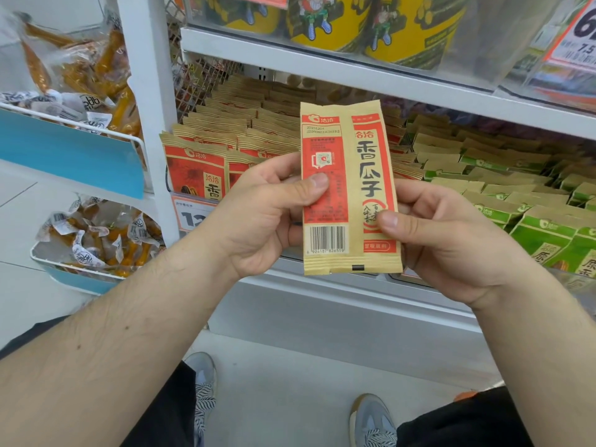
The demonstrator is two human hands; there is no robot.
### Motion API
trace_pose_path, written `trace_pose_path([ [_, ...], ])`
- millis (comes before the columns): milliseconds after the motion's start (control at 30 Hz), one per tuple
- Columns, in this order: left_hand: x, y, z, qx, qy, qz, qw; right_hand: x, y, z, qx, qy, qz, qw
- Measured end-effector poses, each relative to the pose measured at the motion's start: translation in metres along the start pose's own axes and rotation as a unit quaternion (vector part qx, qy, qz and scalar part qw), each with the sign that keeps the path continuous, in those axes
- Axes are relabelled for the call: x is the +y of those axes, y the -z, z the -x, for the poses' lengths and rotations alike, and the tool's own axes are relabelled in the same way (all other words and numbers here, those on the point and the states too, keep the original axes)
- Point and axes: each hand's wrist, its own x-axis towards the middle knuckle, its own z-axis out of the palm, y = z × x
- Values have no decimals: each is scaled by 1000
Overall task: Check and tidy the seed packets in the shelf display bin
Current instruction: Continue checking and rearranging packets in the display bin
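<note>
A red and tan seed packet (350,156) stands upright in front of the shelf, its back with barcode and date print facing me. My left hand (264,214) pinches its left edge, thumb on the red panel. My right hand (451,240) pinches its right edge, thumb on the lower front. Behind it the shelf display bin (200,214) holds several rows of the same red and tan packets (200,166), standing on edge.
Green seed packets (522,214) fill the bin's right part. Yellow tubs (412,24) stand on the shelf above. A white shelf post (151,101) rises at left, with racks of clear-wrapped snacks (96,240) beyond it. My shoes (371,421) are on the floor below.
</note>
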Motion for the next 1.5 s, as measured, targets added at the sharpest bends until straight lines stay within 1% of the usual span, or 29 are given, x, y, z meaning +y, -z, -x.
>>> trace_pose_path([
  [67, -1, 1, -1, 6, 0, -2, 1000, 1, 0, 0, 12, -4, 2, 1000],
  [167, 0, -2, -1, 24, -15, -19, 999, 3, -5, -2, 27, -10, -53, 998],
  [233, 0, -3, -2, 34, -25, -7, 999, 3, -16, -5, 34, -25, -130, 991],
  [267, 0, -4, -2, 31, -33, -5, 999, 2, -24, -6, 35, -39, -190, 980],
  [333, -3, -4, -3, 26, -38, -41, 998, 4, -39, -8, 29, -78, -306, 948],
  [400, -7, -5, -2, -1, -28, -74, 997, 11, -49, -11, -13, -114, -370, 922],
  [467, -10, -6, 2, -24, -16, -66, 997, 22, -52, -12, -77, -135, -393, 907],
  [500, -9, -8, 4, -20, -11, -60, 998, 24, -55, -12, -75, -144, -374, 913],
  [533, -8, -9, 5, -4, -10, -60, 998, 23, -57, -12, -44, -147, -336, 929],
  [600, -6, -8, 3, 33, -16, -54, 998, 23, -55, -12, 69, -119, -220, 966],
  [633, -5, -7, 2, 49, -19, -44, 998, 21, -53, -12, 120, -97, -163, 974],
  [700, -2, -6, 1, 73, -22, -37, 996, 19, -43, -13, 179, -67, -94, 977],
  [767, 0, -6, 2, 84, -12, -51, 995, 13, -37, -12, 212, -41, -69, 974],
  [867, 1, -6, 4, 90, 2, -80, 993, 5, -33, -7, 214, 35, 15, 976],
  [900, 2, -7, 4, 91, 2, -84, 992, 6, -33, -6, 214, 60, 29, 975],
  [967, 2, -9, 4, 90, -2, -78, 993, 8, -34, -5, 209, 90, 16, 974],
  [1100, 3, -8, 4, 85, -9, -74, 994, 12, -31, -6, 185, 98, -6, 978],
  [1200, 3, -7, 4, 73, -26, -80, 994, 13, -24, -8, 177, 94, 15, 980],
  [1233, 4, -6, 4, 65, -36, -93, 993, 15, -20, -9, 177, 92, 27, 980],
  [1300, 5, -4, 5, 40, -49, -159, 985, 15, -14, -9, 167, 93, 45, 981],
  [1400, 7, -2, 8, -11, -55, -274, 960, 9, -11, -6, 137, 81, 31, 987],
  [1500, 8, -3, 9, -43, -59, -338, 938, 5, -5, -2, 121, 90, 11, 989],
])
